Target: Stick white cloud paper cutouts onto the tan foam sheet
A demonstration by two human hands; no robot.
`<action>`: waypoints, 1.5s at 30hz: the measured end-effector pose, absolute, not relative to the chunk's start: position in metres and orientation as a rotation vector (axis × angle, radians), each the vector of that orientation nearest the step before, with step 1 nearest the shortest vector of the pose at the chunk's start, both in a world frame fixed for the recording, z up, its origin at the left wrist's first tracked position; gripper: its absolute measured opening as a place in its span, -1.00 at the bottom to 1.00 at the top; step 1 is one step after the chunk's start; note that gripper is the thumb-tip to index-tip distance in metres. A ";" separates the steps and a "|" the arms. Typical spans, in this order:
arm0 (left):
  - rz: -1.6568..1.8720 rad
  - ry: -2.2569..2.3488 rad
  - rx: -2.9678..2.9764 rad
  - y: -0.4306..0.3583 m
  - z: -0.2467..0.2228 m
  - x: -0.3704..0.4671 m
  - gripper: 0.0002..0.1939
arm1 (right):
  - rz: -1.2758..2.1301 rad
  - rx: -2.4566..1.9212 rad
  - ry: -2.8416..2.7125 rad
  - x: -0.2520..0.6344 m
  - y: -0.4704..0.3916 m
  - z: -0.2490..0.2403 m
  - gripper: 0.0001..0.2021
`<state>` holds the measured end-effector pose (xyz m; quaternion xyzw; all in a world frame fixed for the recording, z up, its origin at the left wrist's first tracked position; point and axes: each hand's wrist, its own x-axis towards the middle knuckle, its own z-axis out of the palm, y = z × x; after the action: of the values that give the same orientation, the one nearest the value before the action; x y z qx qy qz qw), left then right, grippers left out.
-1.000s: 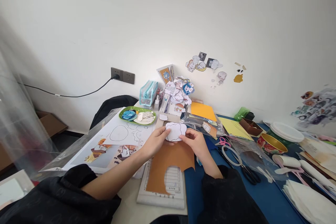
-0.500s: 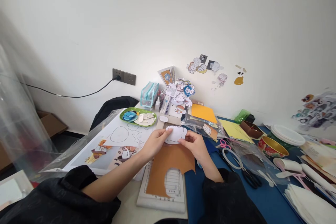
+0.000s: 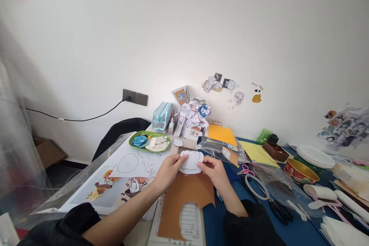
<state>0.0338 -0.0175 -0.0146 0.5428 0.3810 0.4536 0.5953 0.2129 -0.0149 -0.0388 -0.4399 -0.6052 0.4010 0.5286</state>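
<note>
Between my two hands I hold up a white paper cutout [image 3: 191,161] with a cloud-like black outline drawn on it. My left hand [image 3: 175,166] pinches its left edge between thumb and fingers. On the right edge, my right hand [image 3: 212,169] grips it the same way. Below the cutout lies a brown sheet [image 3: 178,196] with a large rounded piece cut from it, resting on a printed form pad [image 3: 191,225]. A smaller white paper cutout [image 3: 178,143] sits just beyond my left hand.
A green tray [image 3: 131,138] of blue and white pieces stands at the back left, near outlined drawings [image 3: 128,162] and a printed picture [image 3: 103,186]. Pink-handled scissors [image 3: 245,169], black-handled scissors [image 3: 281,211] and a white tape-like ring [image 3: 256,186] lie right. Behind are orange sheets [image 3: 221,133].
The whole scene sits lower in the view, as my head has tilted up. Both hands still hold the white paper cutout, which now faces me more squarely.
</note>
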 end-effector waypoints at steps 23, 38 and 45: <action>1.093 0.848 1.190 -0.014 -0.021 0.034 -0.63 | 0.966 -1.124 -1.421 0.217 -0.018 -0.033 -0.66; 1.497 0.937 1.014 0.007 -0.019 0.014 -0.65 | 0.893 -1.111 -1.212 0.233 -0.015 -0.032 -0.65; 1.419 0.907 1.037 -0.002 -0.016 0.020 -0.68 | 0.890 -1.115 -1.248 0.231 -0.018 -0.030 -0.66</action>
<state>0.0199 -0.0019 -0.0159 0.4379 0.3830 0.5995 0.5497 0.2307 -0.0185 -0.0302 -0.4778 -0.5345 0.3815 0.5835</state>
